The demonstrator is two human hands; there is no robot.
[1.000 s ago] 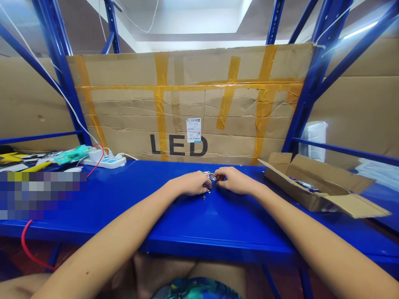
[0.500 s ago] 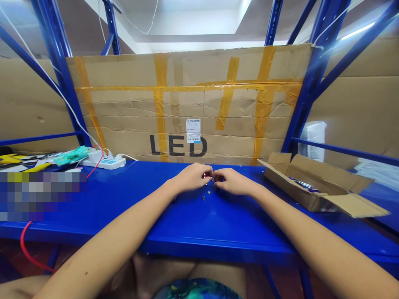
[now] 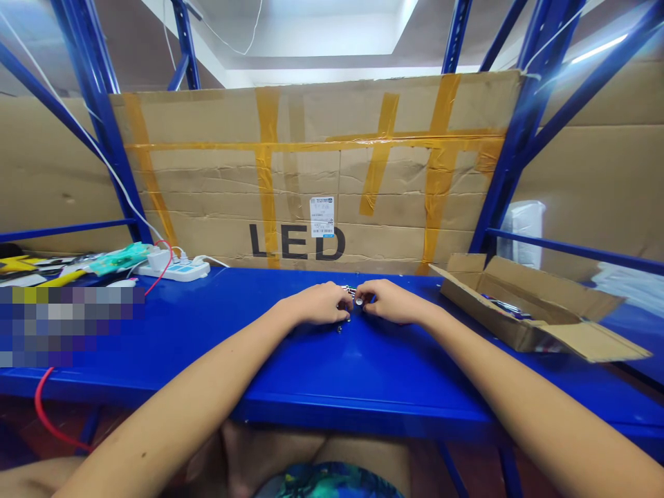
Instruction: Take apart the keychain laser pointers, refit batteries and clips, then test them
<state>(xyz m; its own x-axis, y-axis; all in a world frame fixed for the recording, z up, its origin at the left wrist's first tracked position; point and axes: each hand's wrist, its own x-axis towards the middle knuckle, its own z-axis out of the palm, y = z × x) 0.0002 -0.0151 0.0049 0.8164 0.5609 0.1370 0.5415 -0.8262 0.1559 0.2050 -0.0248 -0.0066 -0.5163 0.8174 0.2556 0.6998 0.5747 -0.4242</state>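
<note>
Both my hands meet over the middle of the blue metal shelf [image 3: 321, 366]. My left hand [image 3: 317, 304] is curled, its fingertips pinched on a small silvery metal part [image 3: 354, 296]. From the right, my right hand [image 3: 390, 301] pinches the same part, fingers closed. Just under my left fingers, a few tiny round metal pieces [image 3: 343, 324] lie loose on the shelf. What exactly the small part is, I cannot make out.
An open cardboard box [image 3: 534, 308] with dark items inside sits at the right. A white power strip [image 3: 176, 268] with a red wire, a teal object and yellow tools lie at the left. A taped cardboard sheet marked LED [image 3: 311, 173] stands behind.
My hands dropped slightly back toward the shelf after lifting a little; they stay pinched together on the small part. Nothing else moved.
</note>
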